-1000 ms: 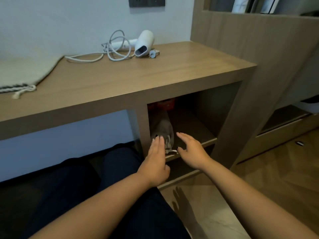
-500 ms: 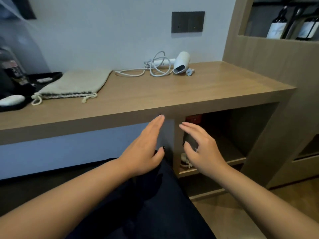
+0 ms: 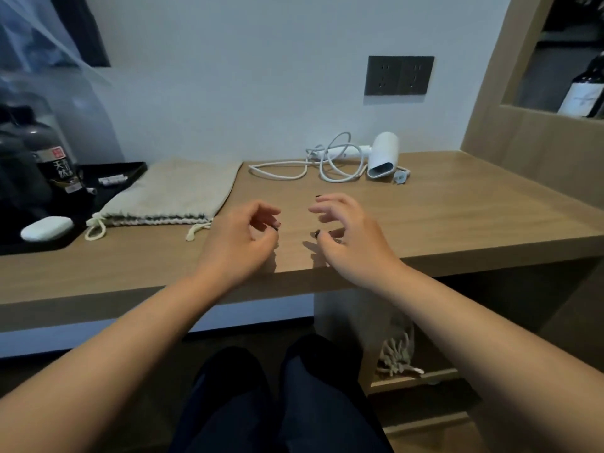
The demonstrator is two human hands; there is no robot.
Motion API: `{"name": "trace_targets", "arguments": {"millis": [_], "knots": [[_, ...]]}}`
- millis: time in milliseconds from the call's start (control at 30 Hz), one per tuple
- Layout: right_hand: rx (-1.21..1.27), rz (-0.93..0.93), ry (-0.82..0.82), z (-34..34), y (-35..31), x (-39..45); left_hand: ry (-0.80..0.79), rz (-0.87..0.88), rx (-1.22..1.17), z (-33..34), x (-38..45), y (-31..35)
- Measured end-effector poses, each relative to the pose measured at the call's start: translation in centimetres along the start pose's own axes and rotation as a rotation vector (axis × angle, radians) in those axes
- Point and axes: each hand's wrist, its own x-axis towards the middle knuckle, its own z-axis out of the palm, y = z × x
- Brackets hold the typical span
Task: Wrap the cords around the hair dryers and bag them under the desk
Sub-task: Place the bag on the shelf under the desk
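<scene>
Far left: black tray (image 3: 108,173) on the desk (image 3: 457,217), with a dark bottle (image 3: 49,158) at its back and a white oval case (image 3: 46,228) at its front edge. Small white items further back on the tray, too small to tell what.

Just right of the tray: beige drawstring bag (image 3: 173,191) lying flat on the desk, mouth toward the front edge, drawstring ends loose on the wood.

Left hand (image 3: 235,243) over the front of the desk, fingers loosely curled, holding nothing. Can't tell if it touches the surface.

Right hand (image 3: 349,237) just beside it, a small gap between the two. Fingers spread and slightly bent, also holding nothing.

Behind the hands, near the wall: white hair dryer (image 3: 382,155) lying on its side, nozzle facing the front. Its cord (image 3: 330,165) is not wrapped; it lies in loose loops on the desk to the dryer's left, plug (image 3: 401,176) just right of the nozzle. Well apart from both hands.

Dark double socket (image 3: 400,75) on the wall above the dryer.

Under the desk, right of the knees: second beige bag (image 3: 395,351) on a shelf (image 3: 421,376) in the open compartment, mouth gathered, facing out. Contents hidden.

Far right: wine bottle (image 3: 585,89) in a wooden niche.
</scene>
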Motion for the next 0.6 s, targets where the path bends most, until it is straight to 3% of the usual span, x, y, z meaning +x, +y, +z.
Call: {"name": "trace_targets", "arguments": {"millis": [167,333,433,600], "knots": [[-0.054,0.097,-0.032,2.3,2.4,6.3,-0.132,-0.038,0.217,1.1,4.5,-3.1],[-0.101,0.175,0.057,2.9,6.4,11.5,-0.177,0.059,0.254,3.6,8.0,-4.2],[-0.206,0.196,0.119,3.2,8.6,14.4,-0.167,0.031,0.210,4.5,10.1,-4.5],[-0.327,-0.047,0.146,5.0,10.1,17.5,-0.121,0.012,0.100,5.9,13.0,-6.3]]}}
